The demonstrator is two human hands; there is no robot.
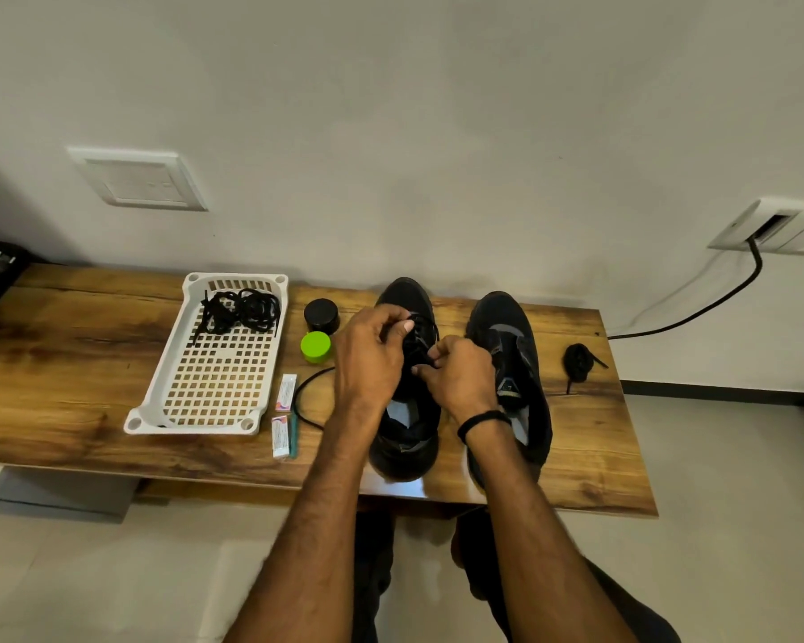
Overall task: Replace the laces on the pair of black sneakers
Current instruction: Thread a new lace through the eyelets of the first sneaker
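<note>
Two black sneakers stand toes-to-wall on the wooden table point(66, 345). Over the left sneaker point(407, 438), my left hand point(367, 359) and my right hand point(460, 378) work at the eyelets, each with fingers curled and pinching a black lace point(421, 338). A loose end of that lace point(305, 394) loops out on the table to the left of the shoe. The right sneaker point(514, 345) stands untouched beside my right wrist. A coiled black lace point(579, 362) lies at the table's right end. More black laces point(242, 310) lie bunched in a white basket point(159, 406).
A black jar point(321, 315) and a green-lidded jar point(315, 346) stand between basket and shoe. Two small white packets point(286, 392), point(281, 436) lie near the basket's corner. A black cable point(697, 313) runs from a wall socket at right. The table's front edge is close to my knees.
</note>
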